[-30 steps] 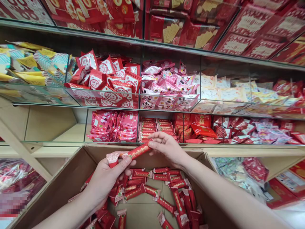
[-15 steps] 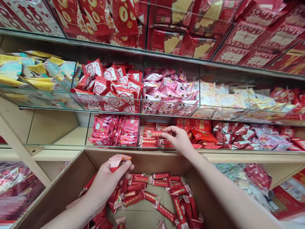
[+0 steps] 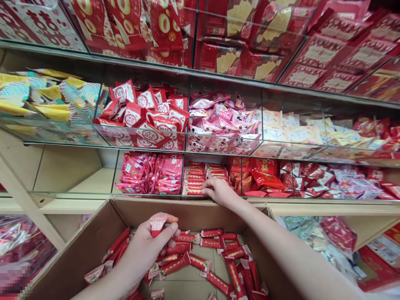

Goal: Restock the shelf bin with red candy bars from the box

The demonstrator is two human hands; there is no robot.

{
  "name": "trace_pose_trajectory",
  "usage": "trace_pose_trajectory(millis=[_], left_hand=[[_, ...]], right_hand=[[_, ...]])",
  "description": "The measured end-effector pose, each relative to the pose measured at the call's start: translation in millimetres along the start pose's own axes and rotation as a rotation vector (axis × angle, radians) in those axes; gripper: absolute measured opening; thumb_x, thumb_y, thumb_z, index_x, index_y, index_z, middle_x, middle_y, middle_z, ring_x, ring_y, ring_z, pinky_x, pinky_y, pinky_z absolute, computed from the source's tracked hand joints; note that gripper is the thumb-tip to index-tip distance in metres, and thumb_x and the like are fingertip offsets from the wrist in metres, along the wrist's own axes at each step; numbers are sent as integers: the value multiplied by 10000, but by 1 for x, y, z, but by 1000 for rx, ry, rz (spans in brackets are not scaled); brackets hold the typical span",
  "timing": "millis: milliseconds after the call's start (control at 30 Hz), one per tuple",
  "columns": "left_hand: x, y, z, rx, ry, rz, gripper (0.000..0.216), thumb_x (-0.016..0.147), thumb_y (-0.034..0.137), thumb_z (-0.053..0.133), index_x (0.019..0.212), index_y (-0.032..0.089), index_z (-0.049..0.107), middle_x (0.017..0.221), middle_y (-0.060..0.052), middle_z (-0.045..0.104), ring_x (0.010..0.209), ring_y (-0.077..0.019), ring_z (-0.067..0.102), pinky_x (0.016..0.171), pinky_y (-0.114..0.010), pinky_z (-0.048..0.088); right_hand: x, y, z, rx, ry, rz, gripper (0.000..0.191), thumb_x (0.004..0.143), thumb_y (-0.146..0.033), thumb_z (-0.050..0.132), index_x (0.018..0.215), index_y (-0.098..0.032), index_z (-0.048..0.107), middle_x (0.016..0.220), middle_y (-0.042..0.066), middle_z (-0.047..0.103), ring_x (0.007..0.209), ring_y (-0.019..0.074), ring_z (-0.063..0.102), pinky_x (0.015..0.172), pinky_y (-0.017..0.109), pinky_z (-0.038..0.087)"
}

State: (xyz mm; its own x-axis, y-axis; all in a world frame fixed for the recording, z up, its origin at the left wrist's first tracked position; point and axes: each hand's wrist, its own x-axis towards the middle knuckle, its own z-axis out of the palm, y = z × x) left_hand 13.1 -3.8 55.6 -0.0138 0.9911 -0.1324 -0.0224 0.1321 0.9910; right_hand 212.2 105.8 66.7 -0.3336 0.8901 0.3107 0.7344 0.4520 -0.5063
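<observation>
My left hand is closed around a small red stick-shaped snack packet with a pale pink crimped end, above the left part of an open cardboard box. Over the box's far edge reaches my right hand, its thumb and forefinger pinched at the end of a similar red snack packet lying at the front of the lower shelf. Behind it are two neat columns of the same packets. Inside the box, many loose red packets lie scattered around the cardboard bottom.
Clear dividers and a glass lip bound the lower shelf compartments. Pink packets stand left of the columns, red packets to the right. Above runs a shelf of red-and-white packets and yellow ones.
My right hand has lowered its packet from above the columns to the front of the compartment. My left hand has shifted slightly right and down, still holding its packet.
</observation>
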Motion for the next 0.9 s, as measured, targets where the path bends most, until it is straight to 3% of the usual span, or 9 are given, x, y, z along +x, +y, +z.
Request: trace_pose_trajectory(millis=[133,233,567,700,800,900], left_hand=[[0,-1,1,4,-8,29,238,608,350,656,742,163,592,558,14,610,447,-87,477,390,-160,298],[0,-3,1,7,-15,34,239,605,361,660,729,168,594,557,16,606,443,-92,477,385,-168,299],[7,-18,2,14,-22,-44,314,556,399,688,748,165,607,579,-6,619,449,-112,501,391,-187,337],[7,-19,3,57,3,-31,348,548,421,692,761,157,614,518,-2,608,448,-114,499,397,-184,336],[5,-17,5,43,-10,-22,336,548,412,695,744,156,603,553,2,609,445,-104,493,389,-176,325],[4,-16,7,28,-25,-40,312,551,398,699,724,159,597,543,20,590,436,-95,481,389,-170,310]], right_hand=[[-2,2,-1,-9,-34,26,110,748,-174,552,774,-123,645,740,52,654,671,130,584,615,205,422],[-2,1,-1,-44,-19,22,136,758,-153,528,817,-141,649,821,56,660,752,141,589,682,215,422],[1,-4,1,-184,5,-56,171,766,-150,499,797,-162,667,821,52,664,775,150,587,723,217,405],[1,3,-17,-239,63,-56,211,800,-174,459,884,-164,653,934,56,644,901,144,559,838,211,369],[-1,17,-35,-300,101,43,298,815,-132,385,1014,-130,608,1050,101,606,972,179,541,866,255,363],[-5,33,-43,-352,26,127,369,739,-39,415,1052,-127,590,1038,114,616,961,202,558,822,261,390]])
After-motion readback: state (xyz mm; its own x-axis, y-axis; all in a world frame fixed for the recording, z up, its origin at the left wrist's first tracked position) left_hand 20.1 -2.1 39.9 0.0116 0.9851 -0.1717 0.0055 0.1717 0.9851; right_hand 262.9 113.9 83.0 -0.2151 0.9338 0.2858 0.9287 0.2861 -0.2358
